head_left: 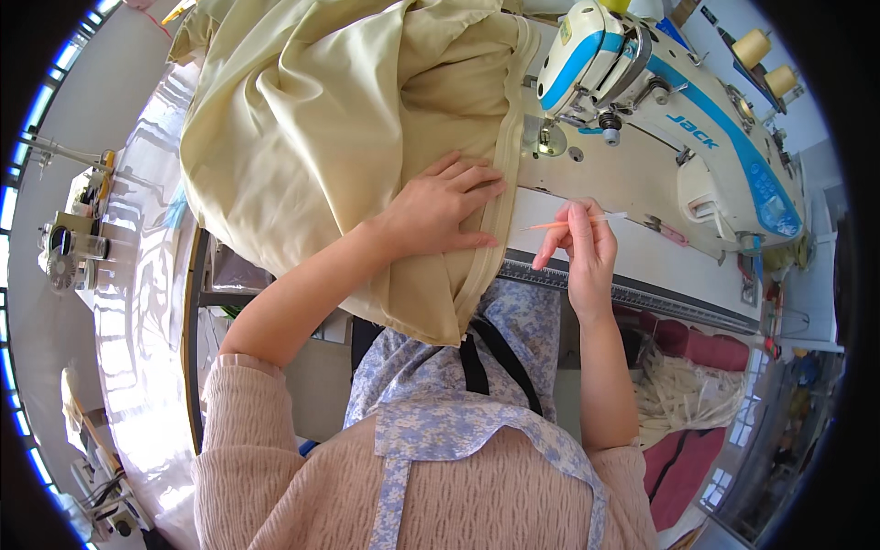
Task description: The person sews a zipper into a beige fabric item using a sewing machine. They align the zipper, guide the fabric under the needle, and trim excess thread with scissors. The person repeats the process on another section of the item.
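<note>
Pale khaki satiny fabric [302, 110] covers much of the table, with a long folded band [502, 156] along its right edge. My left hand [440, 206] lies open on the fabric, fingers spread beside that band. Just right of the band, my right hand [585, 240] grips a slim peach-coloured pointed tool [550, 225], its tip toward the fabric. Beyond both hands stands a white-and-blue sewing machine [697, 110], its presser foot [550, 137] near the fabric's edge. Small pink-handled snips [671, 234] lie right of my right hand.
A ruler strip [642, 302] runs along the table's front edge [747, 321]. Thread cones [752, 48] stand behind the machine. A glossy clear-covered surface [137, 302] is at left. Maroon and cream cloth [697, 348] lies below the table at right.
</note>
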`<state>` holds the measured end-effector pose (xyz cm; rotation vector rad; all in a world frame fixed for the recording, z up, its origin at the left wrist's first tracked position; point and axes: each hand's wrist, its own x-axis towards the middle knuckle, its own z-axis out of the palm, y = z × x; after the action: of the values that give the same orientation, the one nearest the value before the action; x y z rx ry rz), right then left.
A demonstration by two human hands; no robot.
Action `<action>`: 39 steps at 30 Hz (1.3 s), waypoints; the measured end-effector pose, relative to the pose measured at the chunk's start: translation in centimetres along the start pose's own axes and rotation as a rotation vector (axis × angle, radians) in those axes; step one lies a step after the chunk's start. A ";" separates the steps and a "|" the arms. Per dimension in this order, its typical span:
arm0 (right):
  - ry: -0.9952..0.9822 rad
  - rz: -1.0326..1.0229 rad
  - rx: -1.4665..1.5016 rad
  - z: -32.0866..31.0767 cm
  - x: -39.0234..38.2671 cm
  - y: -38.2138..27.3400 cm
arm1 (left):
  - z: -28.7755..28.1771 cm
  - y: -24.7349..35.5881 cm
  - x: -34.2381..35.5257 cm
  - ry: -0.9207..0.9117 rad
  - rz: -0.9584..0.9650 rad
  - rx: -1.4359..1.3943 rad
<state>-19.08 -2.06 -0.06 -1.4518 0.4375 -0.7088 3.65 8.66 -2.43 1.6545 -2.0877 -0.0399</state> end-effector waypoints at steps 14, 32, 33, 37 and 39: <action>-0.076 -0.003 -0.225 2.8 2.5 4.2 | 0.5 -0.2 -0.8 -0.032 -0.055 -0.058; -0.095 -0.035 -0.455 3.7 2.6 3.9 | 0.9 -0.4 -0.6 0.005 -0.048 -0.087; -0.101 -0.014 -0.440 3.6 2.6 4.0 | 0.9 -0.4 -0.7 -0.006 -0.058 -0.092; 0.034 -0.051 -0.156 2.8 2.3 4.3 | 0.7 -0.4 -1.0 0.037 -0.028 -0.096; 0.126 -0.057 -0.043 2.4 2.1 4.3 | 0.3 -0.5 -0.7 -0.004 -0.056 -0.106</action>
<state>-15.24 -1.84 -3.76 -1.4695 0.5126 -0.8436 4.08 9.12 -3.06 1.6499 -2.0063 -0.1692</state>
